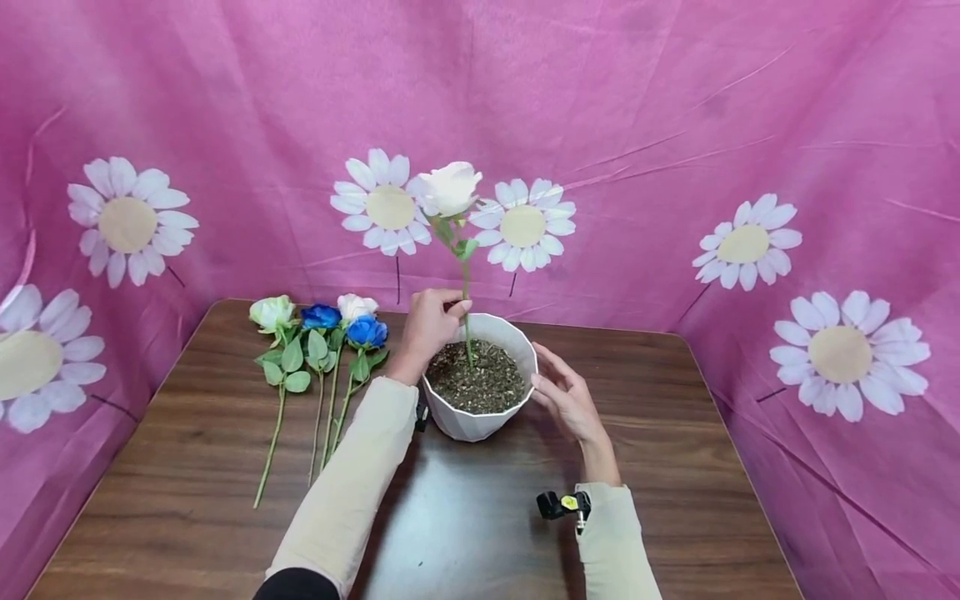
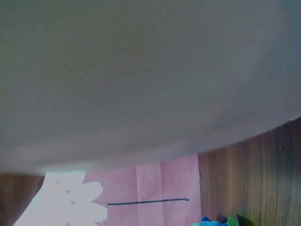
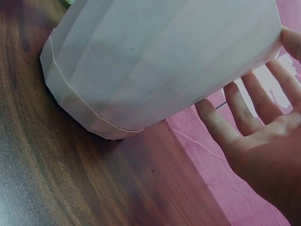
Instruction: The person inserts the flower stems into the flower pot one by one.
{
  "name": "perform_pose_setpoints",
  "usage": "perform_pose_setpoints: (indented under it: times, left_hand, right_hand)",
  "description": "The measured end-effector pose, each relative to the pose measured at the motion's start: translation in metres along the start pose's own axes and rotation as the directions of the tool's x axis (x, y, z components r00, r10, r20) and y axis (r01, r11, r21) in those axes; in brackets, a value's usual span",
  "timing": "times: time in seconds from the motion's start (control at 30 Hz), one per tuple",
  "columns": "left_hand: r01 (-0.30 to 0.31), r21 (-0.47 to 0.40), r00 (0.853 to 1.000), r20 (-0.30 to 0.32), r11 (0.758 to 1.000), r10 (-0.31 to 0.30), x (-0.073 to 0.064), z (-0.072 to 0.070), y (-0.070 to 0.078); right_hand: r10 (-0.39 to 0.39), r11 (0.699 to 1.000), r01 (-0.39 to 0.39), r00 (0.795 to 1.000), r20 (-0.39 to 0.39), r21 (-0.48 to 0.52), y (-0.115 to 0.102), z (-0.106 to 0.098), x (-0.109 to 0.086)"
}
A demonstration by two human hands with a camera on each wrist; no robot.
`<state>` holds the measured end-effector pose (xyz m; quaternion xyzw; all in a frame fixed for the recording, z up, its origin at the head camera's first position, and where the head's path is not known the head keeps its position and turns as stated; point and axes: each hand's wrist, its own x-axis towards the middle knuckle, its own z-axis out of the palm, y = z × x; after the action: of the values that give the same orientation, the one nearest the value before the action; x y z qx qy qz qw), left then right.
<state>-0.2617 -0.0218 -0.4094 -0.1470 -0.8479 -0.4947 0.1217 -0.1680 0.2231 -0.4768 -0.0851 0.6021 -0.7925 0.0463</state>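
A white rose (image 1: 452,190) stands upright with its green stem in the dark soil (image 1: 476,379) of a white faceted pot (image 1: 468,425). My left hand (image 1: 431,329) pinches that stem between thumb and fingers, just above the pot's far rim. Against the pot's right side, the fingertips of my right hand (image 1: 566,396) touch the wall, with the thumb near the rim. From the right wrist, the spread, nearly straight fingers (image 3: 240,108) meet the pot wall (image 3: 155,56). A blurred pale surface fills most of the left wrist view.
Left of the pot lie a pale green rose (image 1: 273,313), blue roses (image 1: 367,331) and another white rose (image 1: 356,307), stems pointing forward. They rest on a brown wooden table (image 1: 675,500). A pink curtain (image 1: 637,100) with printed daisies hangs behind and beside it.
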Motion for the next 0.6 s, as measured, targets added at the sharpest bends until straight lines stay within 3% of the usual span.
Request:
perform_pose_setpoints:
  times: [0.1, 0.27, 0.47, 0.6]
  left_hand:
    - [0.041, -0.054, 0.999, 0.020, 0.998, -0.040, -0.002, -0.003, 0.001]
    - [0.057, -0.078, 0.998, 0.022, 0.995, -0.056, -0.003, -0.002, 0.006]
    - [0.032, -0.042, 0.995, -0.090, 0.999, -0.036, -0.004, 0.000, 0.001]
    - [0.026, 0.037, 0.987, -0.159, 0.999, -0.020, -0.003, -0.005, -0.006]
  right_hand:
    - [0.002, 1.000, -0.002, 1.000, -0.002, -0.002, -0.002, 0.001, -0.002]
    - [0.003, 1.000, -0.003, 1.000, 0.000, -0.005, -0.006, 0.000, -0.003]
    - [-0.001, 1.000, 0.001, 1.000, 0.009, 0.006, -0.001, -0.004, -0.002]
    - [-0.037, 0.999, 0.037, 0.999, 0.036, 0.005, 0.003, -0.004, -0.001]
